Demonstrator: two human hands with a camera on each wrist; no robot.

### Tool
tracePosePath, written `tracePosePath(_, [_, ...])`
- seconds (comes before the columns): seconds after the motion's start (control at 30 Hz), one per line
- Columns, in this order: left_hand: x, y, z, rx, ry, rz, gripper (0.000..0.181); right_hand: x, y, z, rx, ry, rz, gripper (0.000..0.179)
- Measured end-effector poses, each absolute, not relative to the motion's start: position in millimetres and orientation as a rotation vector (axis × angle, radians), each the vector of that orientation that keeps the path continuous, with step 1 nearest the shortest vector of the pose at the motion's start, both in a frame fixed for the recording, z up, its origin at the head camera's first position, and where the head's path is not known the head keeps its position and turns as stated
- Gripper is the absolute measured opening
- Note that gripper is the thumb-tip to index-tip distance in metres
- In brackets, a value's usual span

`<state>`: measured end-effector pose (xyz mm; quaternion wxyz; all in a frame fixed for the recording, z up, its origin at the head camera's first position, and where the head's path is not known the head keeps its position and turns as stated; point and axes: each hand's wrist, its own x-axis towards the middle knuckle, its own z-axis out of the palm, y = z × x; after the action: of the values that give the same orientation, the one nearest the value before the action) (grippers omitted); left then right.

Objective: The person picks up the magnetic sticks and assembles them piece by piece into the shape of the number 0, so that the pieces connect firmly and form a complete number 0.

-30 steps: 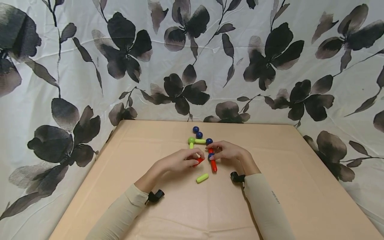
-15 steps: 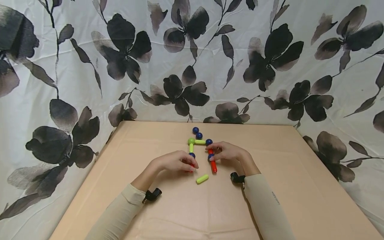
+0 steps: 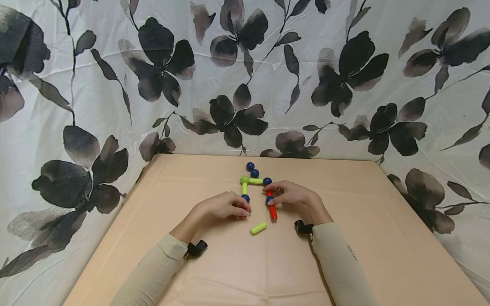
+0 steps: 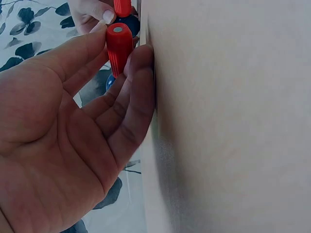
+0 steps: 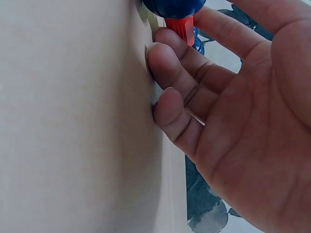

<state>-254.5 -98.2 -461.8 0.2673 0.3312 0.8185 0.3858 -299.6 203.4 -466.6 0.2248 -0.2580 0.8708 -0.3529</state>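
Observation:
My left hand (image 3: 227,205) pinches a red magnetic rod (image 4: 119,51) between thumb and fingers; a grey magnet shows in its end. The rod's far end meets a blue ball (image 3: 245,198) below an upright lime rod (image 3: 244,188). My right hand (image 3: 292,193) holds another blue ball (image 3: 269,201) at the right side, thumb on it and fingers beside the upper red rod (image 5: 181,30). A lower red rod (image 3: 273,213) extends from that ball towards me. A green ball (image 3: 244,180), a lime crossbar rod (image 3: 255,181) and a blue corner ball (image 3: 267,181) join both sides.
Two loose blue balls, a farther one (image 3: 250,166) and a nearer one (image 3: 254,173), lie beyond the crossbar. One loose lime rod (image 3: 258,228) rests in front, between the hands. The tan tabletop (image 3: 237,272) ends at a floral cloth (image 3: 291,85).
My left hand has moved the red rod left and towards me, from between the two sides to beneath the left blue ball. The right hand has stayed on its ball.

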Motion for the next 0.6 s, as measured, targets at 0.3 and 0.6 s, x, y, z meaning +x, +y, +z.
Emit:
tracePosePath(0.3, [-253, -101, -460, 0.885, 2.215, 1.005, 0.02, -296, 200, -468, -0.721, 2.439, -0.968, 0.048])
tracePosePath(0.6, [-264, -106, -458, 0.905, 2.384, 1.062, 0.023, -293, 197, -468, -0.709, 2.441, -0.977, 0.048])
